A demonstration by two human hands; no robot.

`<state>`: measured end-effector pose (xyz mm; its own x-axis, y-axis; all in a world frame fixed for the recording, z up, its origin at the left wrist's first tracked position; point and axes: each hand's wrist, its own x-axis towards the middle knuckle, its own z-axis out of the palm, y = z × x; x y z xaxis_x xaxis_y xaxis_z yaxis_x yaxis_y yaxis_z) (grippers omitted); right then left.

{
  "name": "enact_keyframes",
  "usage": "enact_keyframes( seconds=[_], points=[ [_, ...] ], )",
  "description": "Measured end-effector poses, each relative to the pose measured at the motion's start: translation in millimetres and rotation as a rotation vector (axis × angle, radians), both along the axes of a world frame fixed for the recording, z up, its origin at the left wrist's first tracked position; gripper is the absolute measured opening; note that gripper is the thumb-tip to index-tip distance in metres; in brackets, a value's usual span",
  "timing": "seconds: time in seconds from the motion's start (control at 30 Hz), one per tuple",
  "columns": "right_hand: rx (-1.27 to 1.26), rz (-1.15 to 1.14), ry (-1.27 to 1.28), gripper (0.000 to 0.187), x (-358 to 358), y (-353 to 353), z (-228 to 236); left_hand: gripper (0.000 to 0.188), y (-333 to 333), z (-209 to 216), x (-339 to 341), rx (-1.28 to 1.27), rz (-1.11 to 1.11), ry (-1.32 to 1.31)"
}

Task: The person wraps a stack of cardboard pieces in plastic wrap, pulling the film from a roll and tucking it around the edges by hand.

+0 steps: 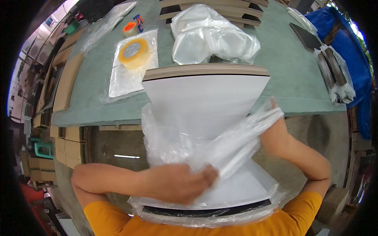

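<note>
A thick stack of white-faced boards leans up from my lap onto the table's near edge, its grey layered edge at the top. A clear plastic bag wraps its middle and lower part. My left hand, smeared by motion, is over the lower part of the stack, its curled fingers closed at the gathered plastic. On the right side of the stack my right hand grips the other end of the bunched plastic, which stretches between both hands. Plastic hides part of the right fingers, though one fingertip points up.
On the green table, a roll of clear tape lies on flat plastic bags, near an orange tape roll. Beyond the stack sit a bundle of clear plastic and more boards. Wrapped dark pieces lie at right.
</note>
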<state>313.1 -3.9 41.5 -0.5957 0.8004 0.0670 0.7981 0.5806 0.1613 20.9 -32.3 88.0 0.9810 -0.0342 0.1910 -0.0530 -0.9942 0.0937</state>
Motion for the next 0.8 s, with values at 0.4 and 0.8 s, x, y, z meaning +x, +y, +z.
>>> enact_keyframes(
  seconds=[0.4, 0.8],
  points=[
    [-0.565, 0.054, -0.205, 0.015, -36.7, -13.6, 80.2, 0.028, 39.9, -43.0, -33.1, -0.136, 0.659, 0.656],
    [0.272, -0.191, 0.539, 0.053, -42.7, 13.1, 49.4, 0.05, 84.4, -18.2, -68.9, 0.079, 1.392, -0.663]
  ],
)
